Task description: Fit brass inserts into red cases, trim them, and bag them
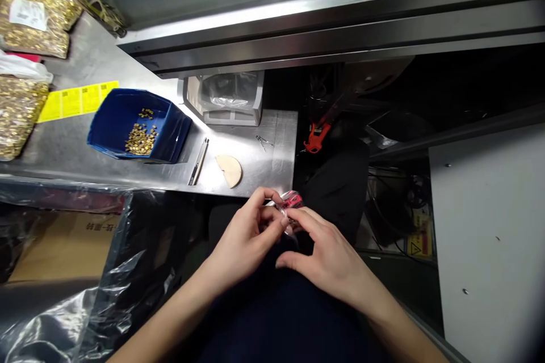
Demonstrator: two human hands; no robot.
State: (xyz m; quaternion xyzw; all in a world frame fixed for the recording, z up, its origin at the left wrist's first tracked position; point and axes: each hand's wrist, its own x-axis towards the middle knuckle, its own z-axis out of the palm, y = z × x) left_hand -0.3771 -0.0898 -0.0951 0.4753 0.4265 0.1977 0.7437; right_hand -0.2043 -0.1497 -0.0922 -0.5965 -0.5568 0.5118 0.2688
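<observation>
A small clear plastic bag with something red in it (292, 199) is between my hands, just off the metal table's front corner. My left hand (255, 232) is closed on the bag, thumb and fingers pinched together at its near side. My right hand (326, 249) touches the bag with its fingertips from the right, its thumb held apart below. The contents beyond the red part are too small to tell. On the table near my left hand lie a beige half-round piece (230, 171) and dark tweezers (199, 162).
A blue bin (170, 130) holds small brass parts; a grey bin (232, 116) with plastic stands beside it. Bags of brass parts (38, 25) and yellow labels (79, 101) lie left. A metal beam (298, 25) crosses above; an orange tool (315, 137) hangs beyond the table edge.
</observation>
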